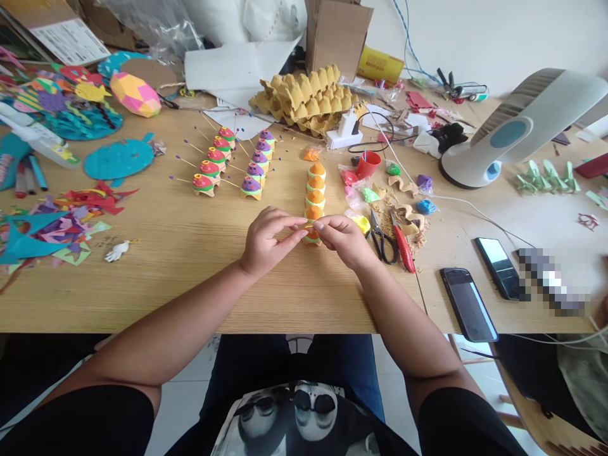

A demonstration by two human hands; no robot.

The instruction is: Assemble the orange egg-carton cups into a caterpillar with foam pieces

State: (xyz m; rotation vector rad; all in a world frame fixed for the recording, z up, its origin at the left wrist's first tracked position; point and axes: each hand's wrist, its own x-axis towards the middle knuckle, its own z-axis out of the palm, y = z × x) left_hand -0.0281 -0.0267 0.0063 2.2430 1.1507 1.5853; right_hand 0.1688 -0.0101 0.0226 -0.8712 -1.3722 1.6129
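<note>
My left hand (270, 244) and my right hand (346, 242) meet in front of me, fingertips pinched on a small yellow-orange strip (310, 225), which looks like modelling clay. Just beyond and partly under the fingers stands a row of egg-carton cups (316, 183) topped with orange and edged with pale yellow-green; its near end is partly hidden. To the left are a pink-and-green cup row (209, 170) and a purple-topped cup row (255, 170), both with dark-tipped sticks. Close to my right hand lie yellow clay (361, 223), black-handled scissors (384, 240) and a red-handled cutter (403, 244).
Egg cartons (304, 95) are stacked behind, beside a white power strip (344, 132). A red cup (368, 164) and bagged clay stand right of the row. Farther right are a lamp-like grey-white device (503, 133) and a phone (468, 304). Paper scraps (57, 221) cover the left.
</note>
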